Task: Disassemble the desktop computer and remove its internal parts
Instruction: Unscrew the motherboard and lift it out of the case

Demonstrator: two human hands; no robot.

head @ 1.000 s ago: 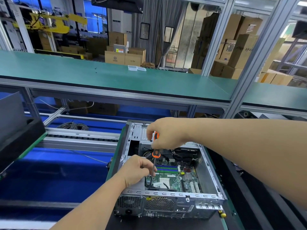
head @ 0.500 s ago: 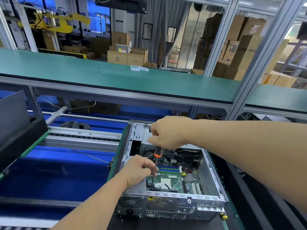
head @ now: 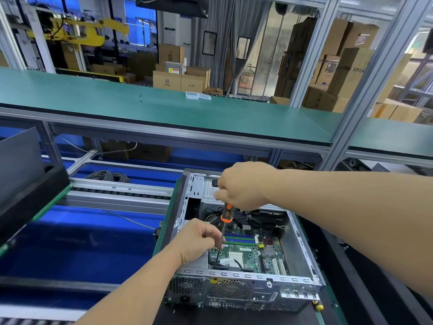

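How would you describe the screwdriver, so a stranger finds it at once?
Find the open computer case low in the centre. Above its green motherboard, the right hand grips the screwdriver. Its orange-and-black handle is the only orange thing there.

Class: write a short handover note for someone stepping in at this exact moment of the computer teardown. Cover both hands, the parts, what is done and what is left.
Right hand: grips the screwdriver handle from above.
Left hand: pinches the shaft low, steadying the tip on the motherboard.
Case: lies open on the bench, side cover off.
Done: the inside is exposed.
Left: motherboard, memory sticks and cables are all in place. Whether the screw is loose cannot be seen.
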